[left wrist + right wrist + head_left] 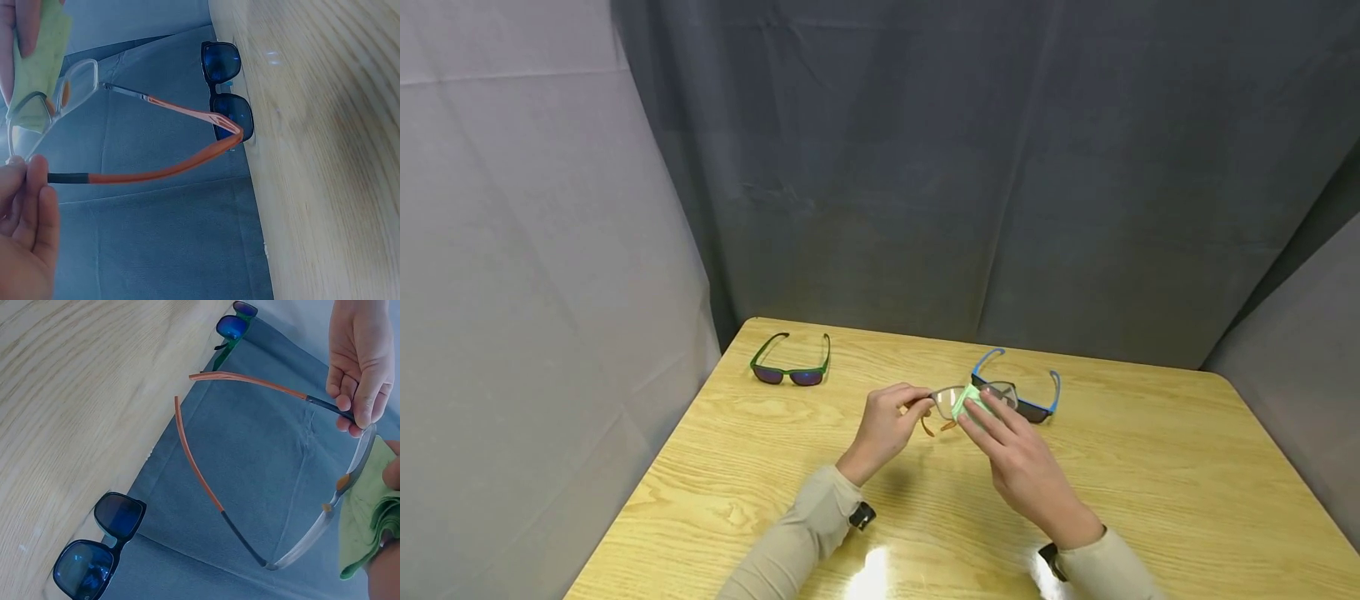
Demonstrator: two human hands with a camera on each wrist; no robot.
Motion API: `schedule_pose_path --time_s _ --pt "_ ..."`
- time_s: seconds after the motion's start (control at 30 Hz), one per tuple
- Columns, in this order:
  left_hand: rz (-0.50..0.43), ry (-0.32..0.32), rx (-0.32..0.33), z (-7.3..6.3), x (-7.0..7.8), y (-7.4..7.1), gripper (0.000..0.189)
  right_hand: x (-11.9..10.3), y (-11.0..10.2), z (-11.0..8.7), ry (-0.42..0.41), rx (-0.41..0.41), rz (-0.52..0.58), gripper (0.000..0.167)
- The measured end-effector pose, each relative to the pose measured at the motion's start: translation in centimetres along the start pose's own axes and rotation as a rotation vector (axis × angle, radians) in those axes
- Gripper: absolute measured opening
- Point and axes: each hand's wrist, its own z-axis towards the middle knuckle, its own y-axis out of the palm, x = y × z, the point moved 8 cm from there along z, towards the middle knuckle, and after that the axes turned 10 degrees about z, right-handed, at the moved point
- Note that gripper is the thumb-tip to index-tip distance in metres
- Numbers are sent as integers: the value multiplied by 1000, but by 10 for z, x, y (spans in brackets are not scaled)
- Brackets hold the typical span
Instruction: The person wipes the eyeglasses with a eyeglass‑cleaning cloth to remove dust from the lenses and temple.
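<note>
Clear-lensed eyeglasses (945, 402) with dark-and-orange temples are held up above the table, temples unfolded and pointing back toward the person. My left hand (883, 425) pinches them by the hinge corner at the left end; in the left wrist view an orange temple (169, 170) extends from those fingertips. A light green cloth (362, 519) is in my right hand (1026, 467), its fingers laid over the cloth against the front of the lenses near the bridge. The right wrist view shows the cloth bunched between fingers and thumb, part of it hidden by them.
Green-framed sunglasses (790, 376) stand at the table's back left, arms toward the curtain. Behind the held glasses, sunglasses with blue arms (1036, 411) rest on the wooden table (1150, 483), partly covered in the head view. A dark curtain (880, 167) hangs along the back edge.
</note>
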Motion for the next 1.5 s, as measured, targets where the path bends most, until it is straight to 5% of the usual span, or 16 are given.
schedule_pose_path --time_s 0.4,1.07,1.5 --pt "25 34 29 0 5 1 14 -5 0 8 -20 57 -12 48" --pt "162 244 52 -4 17 5 10 -2 6 9 81 56 -30 43" --pt "152 321 49 -6 21 5 14 0 1 9 42 130 -61 46"
